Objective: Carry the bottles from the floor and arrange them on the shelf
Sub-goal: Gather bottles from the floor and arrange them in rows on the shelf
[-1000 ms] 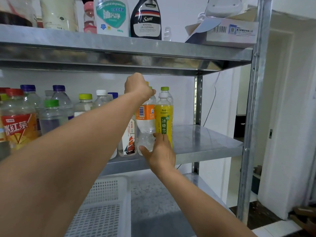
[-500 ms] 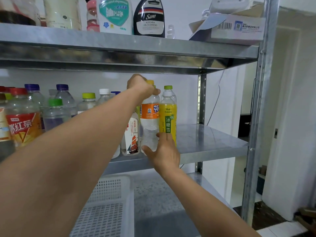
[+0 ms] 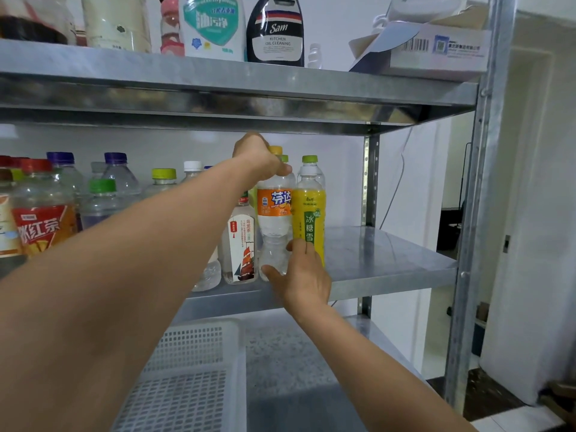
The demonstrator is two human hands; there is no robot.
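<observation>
Both my hands held the 芬达 bottle (image 3: 276, 226) at the centre of the frame.
My left hand (image 3: 260, 157) gripped its top and my right hand (image 3: 304, 275) curled round its clear base, on the middle shelf (image 3: 389, 260). It stood between the 乌龙茶 bottle (image 3: 241, 244) and the yellow 冰糖雪 bottle (image 3: 310, 210). At upper centre, a black bottle (image 3: 276, 29) read "Sam Kitchen Oil Cleaning".

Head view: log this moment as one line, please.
step: shelving | left-hand grip: on neck of orange-label bottle | right-hand grip: on its base | spot: middle shelf, beside yellow bottle
</observation>
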